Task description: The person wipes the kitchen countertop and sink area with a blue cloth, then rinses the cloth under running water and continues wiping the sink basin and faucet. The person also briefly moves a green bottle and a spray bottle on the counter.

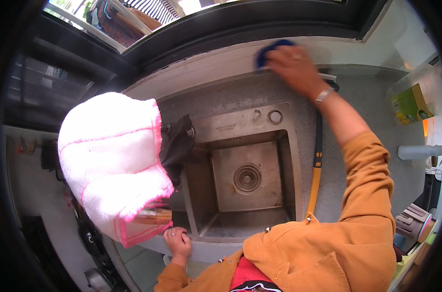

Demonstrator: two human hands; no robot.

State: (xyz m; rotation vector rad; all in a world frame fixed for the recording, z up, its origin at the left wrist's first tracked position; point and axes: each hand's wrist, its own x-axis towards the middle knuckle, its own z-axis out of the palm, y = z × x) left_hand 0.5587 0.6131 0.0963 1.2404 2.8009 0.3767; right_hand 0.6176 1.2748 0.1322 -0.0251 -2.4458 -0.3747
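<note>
My right hand (297, 69) is at the far side of the counter, pressing a blue cloth (266, 54) against the pale window ledge (221, 69). The cloth looks blurred, and part of it is under my fingers. My left hand (178, 242) rests on the counter's front edge beside the sink, its fingers curled and their tips hidden. Between my hands lies a stainless steel sink (294, 160) with a round drain strainer (247, 177) in its basin. A long tool with a yellow and black handle (315, 182) lies along the sink's right side, partly under my right arm.
A white fabric piece with pink edging (111, 153) looms at left, hiding part of the counter; a shiny metallic cylinder (157, 215) shows beneath it. Black cloth (179, 142) hangs beside the basin. At right stand a clear bottle (418, 152) and a green-labelled plastic package (412, 104). A dark window frame (250, 25) runs behind.
</note>
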